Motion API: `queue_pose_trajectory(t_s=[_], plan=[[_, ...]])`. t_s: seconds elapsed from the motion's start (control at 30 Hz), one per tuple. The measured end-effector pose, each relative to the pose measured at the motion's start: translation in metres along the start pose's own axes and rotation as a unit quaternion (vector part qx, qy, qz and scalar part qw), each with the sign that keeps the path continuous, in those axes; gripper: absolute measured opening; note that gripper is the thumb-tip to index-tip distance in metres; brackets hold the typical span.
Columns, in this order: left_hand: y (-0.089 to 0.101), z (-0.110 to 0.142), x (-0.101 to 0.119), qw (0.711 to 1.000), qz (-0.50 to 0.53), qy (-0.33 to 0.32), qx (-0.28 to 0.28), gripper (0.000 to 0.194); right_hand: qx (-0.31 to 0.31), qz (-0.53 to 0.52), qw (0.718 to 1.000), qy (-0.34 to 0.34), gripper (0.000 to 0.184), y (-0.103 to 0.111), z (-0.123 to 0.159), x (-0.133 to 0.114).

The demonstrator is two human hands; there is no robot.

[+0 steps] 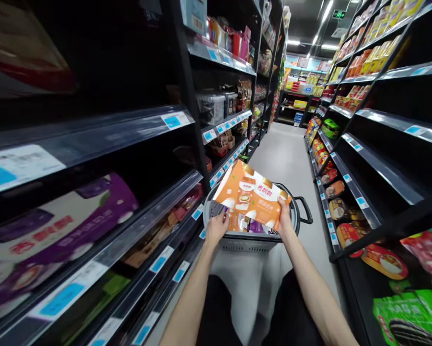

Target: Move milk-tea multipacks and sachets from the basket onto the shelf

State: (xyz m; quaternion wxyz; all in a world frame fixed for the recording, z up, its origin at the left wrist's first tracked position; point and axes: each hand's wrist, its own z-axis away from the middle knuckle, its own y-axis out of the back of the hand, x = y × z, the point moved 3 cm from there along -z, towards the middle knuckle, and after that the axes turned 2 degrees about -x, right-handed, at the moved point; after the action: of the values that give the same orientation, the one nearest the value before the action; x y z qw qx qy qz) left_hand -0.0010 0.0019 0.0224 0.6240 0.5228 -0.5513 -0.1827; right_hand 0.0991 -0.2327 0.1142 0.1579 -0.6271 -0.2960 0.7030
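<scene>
An orange and white milk tea box (254, 196) is tilted over a grey shopping basket (245, 244) with a black handle. My right hand (284, 215) grips the box at its right end, thumb on the front face. Near the box's lower left corner, my left hand (218, 228) has its fingers curled together above the basket's near left rim. What those fingers hold, if anything, is too small to make out. Below the box, more orange packaging (237, 223) and purple packaging (257, 228) show inside the basket, partly covered.
Dark shelves with price tags (176, 120) rise close on the left, with a purple milk tea box (57, 235) on one. The right shelves (367, 187) carry cups and packets. Between them, a grey floor (288, 149) runs to a far display (297, 103).
</scene>
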Motion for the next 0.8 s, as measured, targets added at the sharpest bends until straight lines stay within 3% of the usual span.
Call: queue_pose_trajectory(t_s=[0.1,0.23,0.47,0.8], plan=[[-0.004,-0.001,-0.002,1.0,0.004,-0.004,-0.027,0.035,0.025,0.049,0.998,0.019,0.074,0.004,-0.002,0.013],[-0.005,0.0,-0.003,0.999,0.022,-0.005,-0.044,0.045,0.01,0.096,0.995,0.016,0.098,0.0,-0.008,0.026],[-0.004,0.001,-0.002,0.997,0.064,0.015,-0.039,0.059,-0.036,0.179,0.982,0.056,0.102,-0.005,-0.01,0.016],[-0.004,0.0,0.0,0.995,0.074,0.036,-0.05,0.059,-0.065,0.29,0.946,0.128,0.098,-0.007,-0.004,0.002]])
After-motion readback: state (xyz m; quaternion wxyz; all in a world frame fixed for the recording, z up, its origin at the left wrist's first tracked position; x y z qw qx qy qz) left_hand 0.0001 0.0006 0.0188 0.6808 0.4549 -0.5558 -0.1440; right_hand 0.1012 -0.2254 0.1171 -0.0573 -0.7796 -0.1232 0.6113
